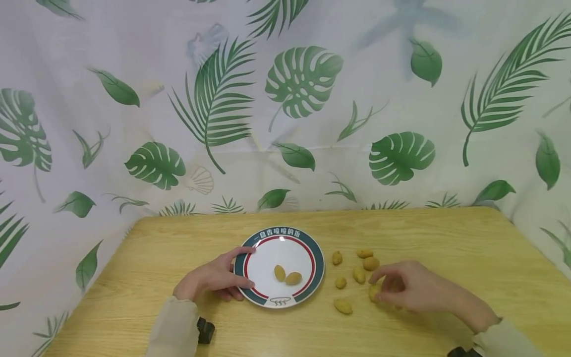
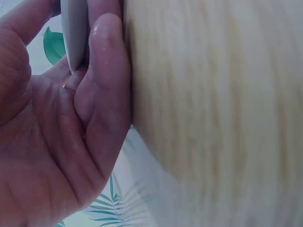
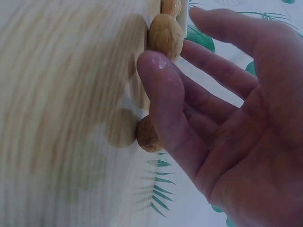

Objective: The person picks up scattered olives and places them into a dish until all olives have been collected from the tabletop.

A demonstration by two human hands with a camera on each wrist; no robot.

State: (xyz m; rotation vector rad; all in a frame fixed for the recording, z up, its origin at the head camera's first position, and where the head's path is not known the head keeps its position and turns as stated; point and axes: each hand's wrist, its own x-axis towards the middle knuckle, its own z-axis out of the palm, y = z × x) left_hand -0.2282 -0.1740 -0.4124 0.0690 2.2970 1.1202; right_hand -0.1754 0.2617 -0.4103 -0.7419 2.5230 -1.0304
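My left hand (image 1: 218,275) grips the left rim of a round white plate (image 1: 272,253) with a blue-green border and red ring. Its thumb and index finger lie over the rim, other fingers below. Two small yellow-brown oval lumps (image 1: 293,278), like small potatoes, lie on the plate. My right hand (image 1: 415,287) is low over the table, its thumb and index finger apart beside a similar lump (image 1: 373,292). In the right wrist view, a wrinkled lump (image 3: 165,35) shows just beyond the thumb tip, and another darker one (image 3: 148,134) is partly hidden behind the thumb.
Several more yellow-brown lumps (image 1: 359,274) lie scattered between plate and right hand. The wooden table (image 1: 200,228) ends at a leaf-patterned cloth (image 1: 339,173) behind it. Black wrist straps show at the left sleeve (image 1: 174,325) and the right sleeve (image 1: 506,342).
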